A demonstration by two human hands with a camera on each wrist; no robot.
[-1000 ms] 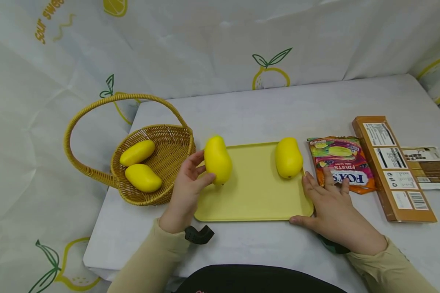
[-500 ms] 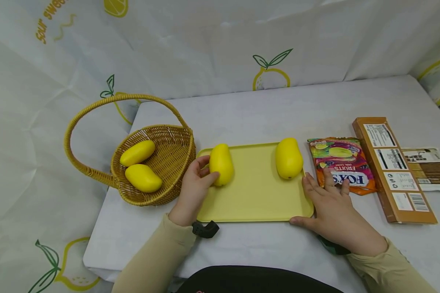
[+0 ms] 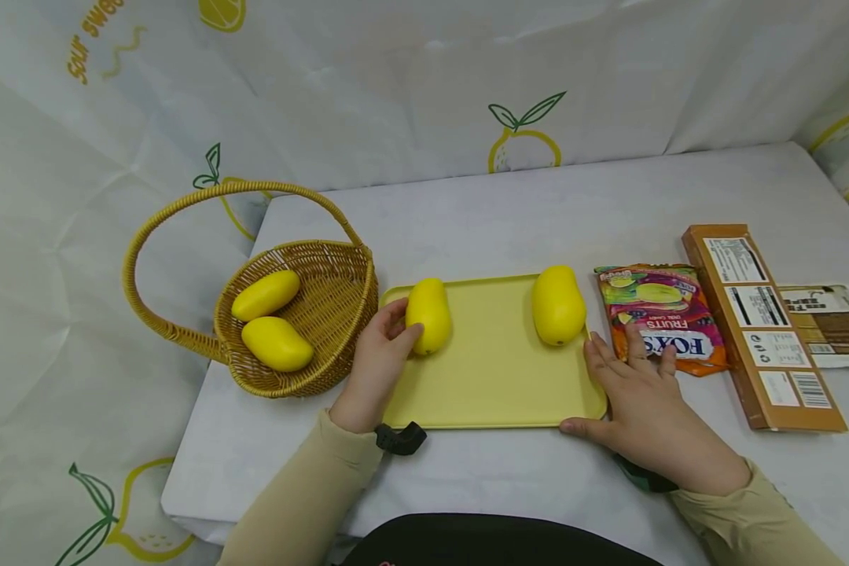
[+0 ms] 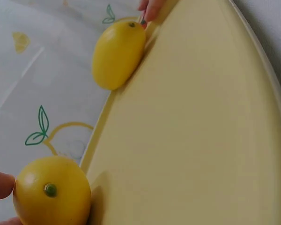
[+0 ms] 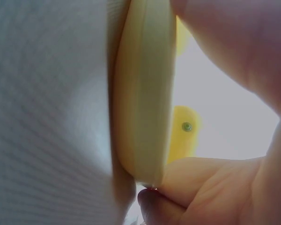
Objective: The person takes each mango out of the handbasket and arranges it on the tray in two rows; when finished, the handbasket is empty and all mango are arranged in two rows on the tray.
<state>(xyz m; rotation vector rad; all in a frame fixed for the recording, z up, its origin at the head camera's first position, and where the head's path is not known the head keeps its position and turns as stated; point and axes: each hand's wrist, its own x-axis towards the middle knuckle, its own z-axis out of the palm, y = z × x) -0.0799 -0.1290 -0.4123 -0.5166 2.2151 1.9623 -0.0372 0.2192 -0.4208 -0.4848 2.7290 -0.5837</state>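
Note:
On the left part of the pale yellow tray [image 3: 495, 377] lies a yellow mango [image 3: 430, 316], its stem end facing the left wrist camera. My left hand [image 3: 380, 350] holds this mango from its left side, thumb near the lower end and fingers behind. A second mango [image 3: 558, 305] rests at the tray's right end. My right hand [image 3: 640, 401] has its fingers spread, with thumb and index finger at the tray's right edge and other fingertips over a candy bag [image 3: 654, 303]. In the right wrist view, fingers [image 5: 201, 183] touch the tray rim [image 5: 152, 103].
A wicker basket [image 3: 339, 314] with a tall handle stands left of the tray and has two mangoes [image 3: 276, 343] inside. To the right lie a long brown box [image 3: 764, 330] and a brown-and-white packet [image 3: 824, 322]. Lemon-print cloth hangs behind the table.
My left hand has lowered the mango and shifted it slightly right, onto the tray's left part; over the last half second it barely moves. My right hand has stayed in place.

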